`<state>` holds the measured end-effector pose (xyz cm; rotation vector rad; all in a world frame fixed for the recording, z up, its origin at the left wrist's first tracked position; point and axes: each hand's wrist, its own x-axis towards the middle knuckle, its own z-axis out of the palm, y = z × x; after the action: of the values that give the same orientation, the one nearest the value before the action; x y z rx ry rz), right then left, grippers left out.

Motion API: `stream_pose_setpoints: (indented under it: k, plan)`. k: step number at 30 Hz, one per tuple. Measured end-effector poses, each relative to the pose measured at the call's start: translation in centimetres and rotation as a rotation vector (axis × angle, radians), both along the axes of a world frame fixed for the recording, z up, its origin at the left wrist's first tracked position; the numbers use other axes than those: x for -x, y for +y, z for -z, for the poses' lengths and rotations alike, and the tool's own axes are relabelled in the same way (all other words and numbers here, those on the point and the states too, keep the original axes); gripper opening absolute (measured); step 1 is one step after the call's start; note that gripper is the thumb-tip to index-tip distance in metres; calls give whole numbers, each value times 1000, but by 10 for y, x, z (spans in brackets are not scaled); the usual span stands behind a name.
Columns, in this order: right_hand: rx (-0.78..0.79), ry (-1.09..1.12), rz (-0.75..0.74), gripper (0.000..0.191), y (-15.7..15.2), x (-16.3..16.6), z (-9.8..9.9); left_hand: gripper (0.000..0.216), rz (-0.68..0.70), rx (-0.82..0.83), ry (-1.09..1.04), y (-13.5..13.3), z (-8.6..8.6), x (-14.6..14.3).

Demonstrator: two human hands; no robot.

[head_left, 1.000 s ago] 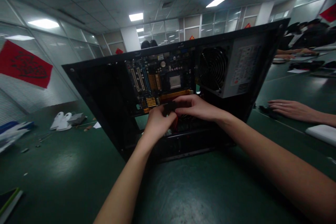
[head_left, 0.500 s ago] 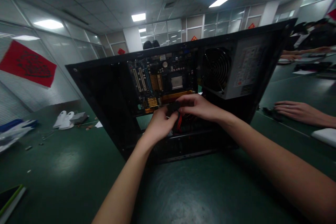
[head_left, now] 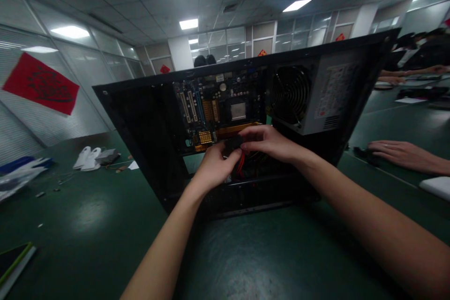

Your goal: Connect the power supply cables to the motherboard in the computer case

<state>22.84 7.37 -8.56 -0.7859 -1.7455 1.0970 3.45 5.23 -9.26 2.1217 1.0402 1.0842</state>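
An open black computer case (head_left: 140, 126) stands on the green table (head_left: 267, 258), its inside facing me. A motherboard (head_left: 218, 108) sits in the middle and a grey power supply with a fan (head_left: 298, 93) at the right. Both my hands meet just below the motherboard. My left hand (head_left: 214, 168) and my right hand (head_left: 270, 143) are closed together on a small black connector (head_left: 232, 143). Red wires (head_left: 240, 165) hang from it between my hands.
Another person's hand (head_left: 404, 154) lies flat on the table at the right, next to a white pad (head_left: 436, 186). White gloves and small parts (head_left: 92, 159) lie at the left. A green-edged book (head_left: 14, 262) sits at the near left corner.
The view has shifted slightly, so the case sits a little to the right. My hands stay together on the connector, and the red wires now show between them.
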Motion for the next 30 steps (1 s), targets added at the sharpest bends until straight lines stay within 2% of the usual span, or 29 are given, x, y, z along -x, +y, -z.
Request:
stream_pose_setpoints:
  k: [6,10,14,22,30]
  plan:
    - [39,18,-16,36,2,-2,1,34,43,26,-50,0,-2,0]
    - [119,43,-43,38,1,-1,1,31,63,70,-65,0,-4,1]
    - [186,49,-63,38,-1,-2,0,31,42,48,-32,0,-4,1]
    - [187,50,-25,32,-2,2,0,34,84,56,-60,4,2,2]
    - [195,52,-76,33,-3,0,-1,30,-3,31,-10,3,1,-1]
